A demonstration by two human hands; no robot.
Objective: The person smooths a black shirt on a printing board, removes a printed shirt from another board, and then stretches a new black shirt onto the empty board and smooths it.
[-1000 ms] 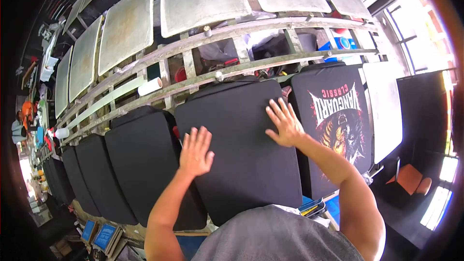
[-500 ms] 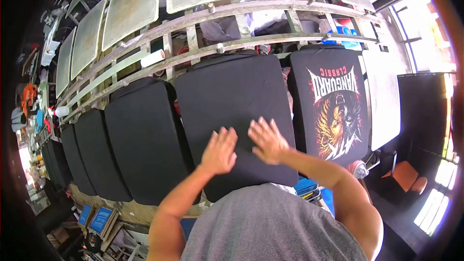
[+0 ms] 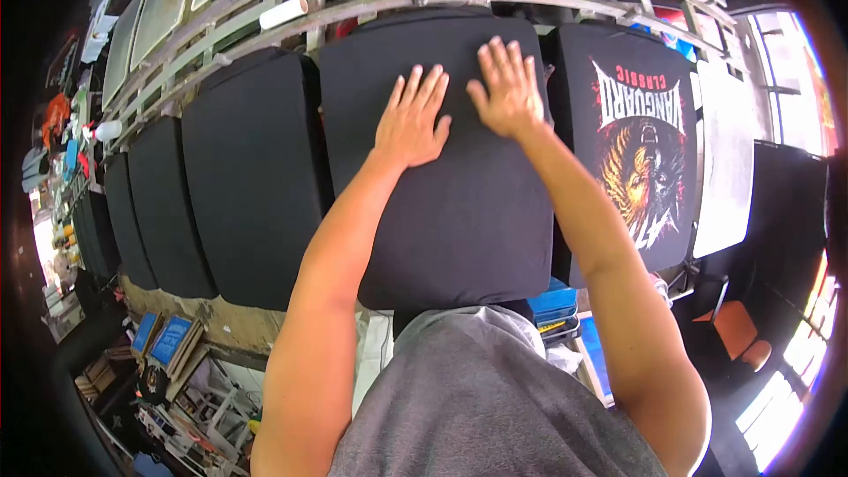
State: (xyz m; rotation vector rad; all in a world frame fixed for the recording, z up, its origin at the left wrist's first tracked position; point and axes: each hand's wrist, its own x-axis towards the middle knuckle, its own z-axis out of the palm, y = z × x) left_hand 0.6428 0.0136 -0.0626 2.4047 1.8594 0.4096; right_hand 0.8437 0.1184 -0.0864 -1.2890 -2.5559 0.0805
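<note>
A plain black T-shirt [image 3: 442, 221] is stretched over a flat board straight in front of me. Both palms lie on its upper part. My left hand [image 3: 412, 119] rests left of the middle, fingers spread and pointing away from me. Near the right edge, my right hand [image 3: 510, 93] lies flat with its fingers apart. Neither hand holds anything. To the right, another black shirt [image 3: 640, 150] on its board bears a print with a tiger-like face and the words "Vanguard Classic", upside down from here.
More black shirts on boards [image 3: 252, 177] line up on the left. A metal rail frame [image 3: 371, 4] runs behind them, with a white roll [image 3: 283, 12] on it. A bare pale board [image 3: 724, 159] stands at the right. Blue-faced frames [image 3: 172, 340] lean low on the left.
Both hands have slid forward, away from me, over the black shirt toward its far end, and my arms are now more stretched out. The view has tilted downward.
</note>
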